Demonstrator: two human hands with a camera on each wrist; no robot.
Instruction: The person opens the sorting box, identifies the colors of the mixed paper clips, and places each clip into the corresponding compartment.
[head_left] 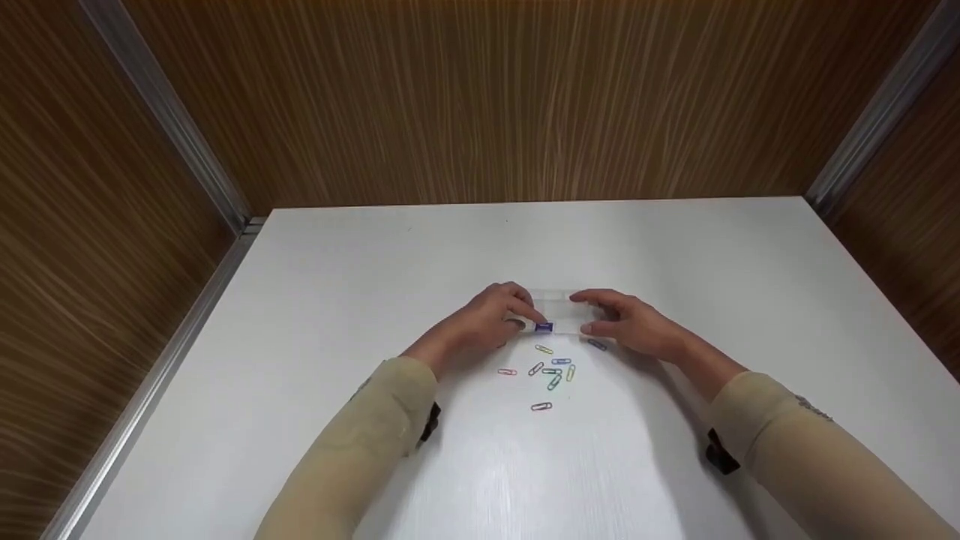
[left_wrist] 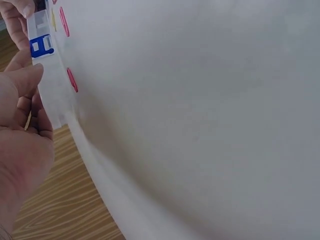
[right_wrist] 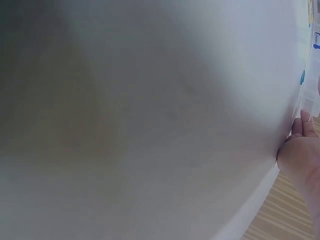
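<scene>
no readable text, label, brand, number or sign shows in any view.

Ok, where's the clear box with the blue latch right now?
In the head view the clear box sits on the white table at centre, held between the left hand and the right hand, just beyond the scattered paper clips.

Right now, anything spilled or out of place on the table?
Yes: loose coloured paper clips lie scattered on the white table just in front of the clear plastic box, outside it. Left hand and right hand grip the box's two ends. Nothing looks damaged.
</scene>
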